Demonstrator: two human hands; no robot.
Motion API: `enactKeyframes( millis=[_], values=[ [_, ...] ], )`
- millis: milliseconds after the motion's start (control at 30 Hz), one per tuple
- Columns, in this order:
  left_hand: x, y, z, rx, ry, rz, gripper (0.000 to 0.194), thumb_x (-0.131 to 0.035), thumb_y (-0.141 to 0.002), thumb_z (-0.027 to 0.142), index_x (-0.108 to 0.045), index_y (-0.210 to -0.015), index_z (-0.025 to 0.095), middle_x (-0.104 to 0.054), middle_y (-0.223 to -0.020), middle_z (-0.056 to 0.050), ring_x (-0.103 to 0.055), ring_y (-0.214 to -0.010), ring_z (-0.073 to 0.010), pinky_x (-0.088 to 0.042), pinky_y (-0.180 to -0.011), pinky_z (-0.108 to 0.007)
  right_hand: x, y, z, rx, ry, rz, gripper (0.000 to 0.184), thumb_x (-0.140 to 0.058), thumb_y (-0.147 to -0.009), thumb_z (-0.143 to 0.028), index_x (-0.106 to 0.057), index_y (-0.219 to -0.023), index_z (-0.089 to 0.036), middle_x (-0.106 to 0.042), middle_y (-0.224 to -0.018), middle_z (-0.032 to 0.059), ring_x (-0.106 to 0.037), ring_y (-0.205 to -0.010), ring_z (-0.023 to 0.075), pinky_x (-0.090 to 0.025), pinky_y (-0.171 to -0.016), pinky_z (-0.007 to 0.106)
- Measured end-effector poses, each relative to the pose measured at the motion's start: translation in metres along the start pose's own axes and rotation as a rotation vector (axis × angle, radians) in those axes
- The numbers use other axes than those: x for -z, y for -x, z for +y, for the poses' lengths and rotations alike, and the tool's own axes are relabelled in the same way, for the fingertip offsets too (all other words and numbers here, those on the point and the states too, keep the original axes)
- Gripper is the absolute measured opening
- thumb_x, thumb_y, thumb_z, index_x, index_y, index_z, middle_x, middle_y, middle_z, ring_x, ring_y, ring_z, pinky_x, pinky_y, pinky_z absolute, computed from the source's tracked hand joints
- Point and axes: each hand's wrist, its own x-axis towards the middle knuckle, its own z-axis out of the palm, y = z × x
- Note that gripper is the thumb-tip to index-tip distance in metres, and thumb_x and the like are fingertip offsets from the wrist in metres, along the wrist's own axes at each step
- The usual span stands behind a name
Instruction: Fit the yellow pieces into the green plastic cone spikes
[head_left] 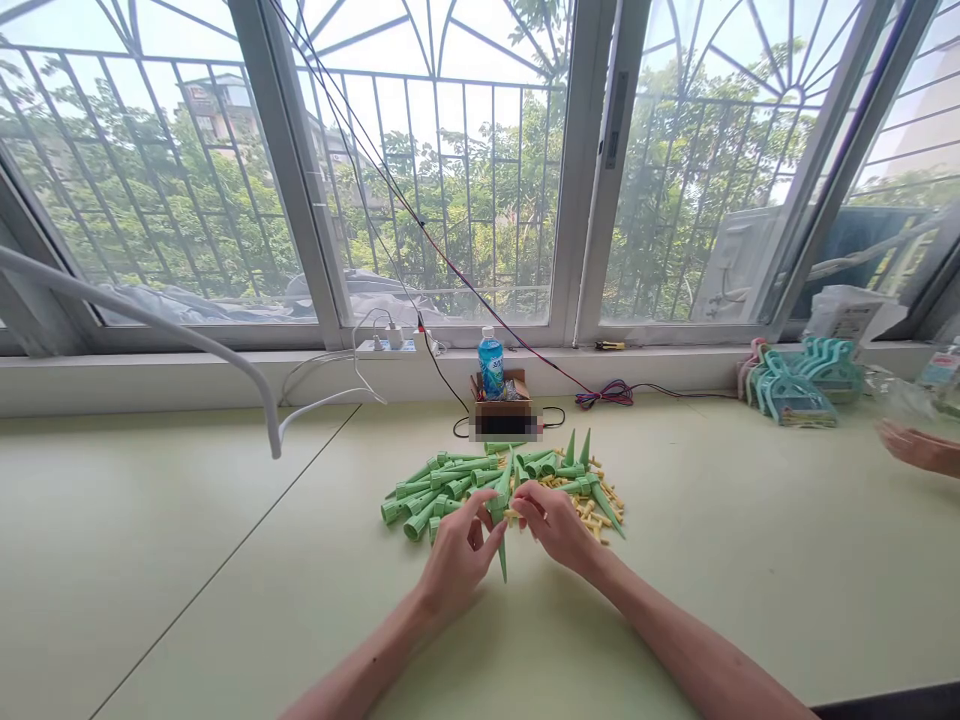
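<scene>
My left hand [459, 556] grips a green plastic cone spike [502, 545] with its tip pointing toward me. My right hand [556, 524] pinches a small yellow piece [513, 516] against the wide end of that spike. Both hands meet over the near edge of a pile of green spikes [442, 484] lying on the pale green table [187, 560]. Several small yellow pieces [602, 500] are scattered on the right side of the pile.
A small cardboard box [501, 410] and a blue bottle [491, 365] stand behind the pile by the window sill. Cables [604, 395] run along the back. A stack of teal hangers [796, 383] lies at the back right. Another person's hand [919, 446] rests at the right edge.
</scene>
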Motion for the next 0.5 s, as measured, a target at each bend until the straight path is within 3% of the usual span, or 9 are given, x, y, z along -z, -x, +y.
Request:
enactKeyframes(
  millis=[233, 500],
  values=[
    [0.0001, -0.0007, -0.0020, -0.001, -0.027, 0.033, 0.027, -0.054, -0.091, 0.035, -0.054, -0.114, 0.021, -0.056, -0.070, 0.004, -0.039, -0.046, -0.0077, -0.035, -0.047, -0.021, 0.0006, -0.0002, -0.0009, 0.027, 0.029, 0.010, 0.034, -0.039, -0.102, -0.042, -0.057, -0.084, -0.018, -0.060, -0.066, -0.0008, -0.051, -0.052, 0.0106, -0.039, -0.054, 0.022],
    [0.0016, -0.0025, -0.0023, 0.018, -0.040, 0.095, 0.026, -0.054, -0.090, 0.036, -0.053, -0.111, 0.020, -0.055, -0.071, 0.004, -0.039, -0.045, -0.0082, -0.035, -0.047, -0.021, 0.0001, 0.0002, -0.0014, 0.066, 0.067, -0.007, 0.019, -0.053, -0.096, -0.037, -0.057, -0.097, -0.019, -0.058, -0.065, -0.0016, -0.047, -0.052, 0.0116, -0.037, -0.051, 0.022]
  ],
)
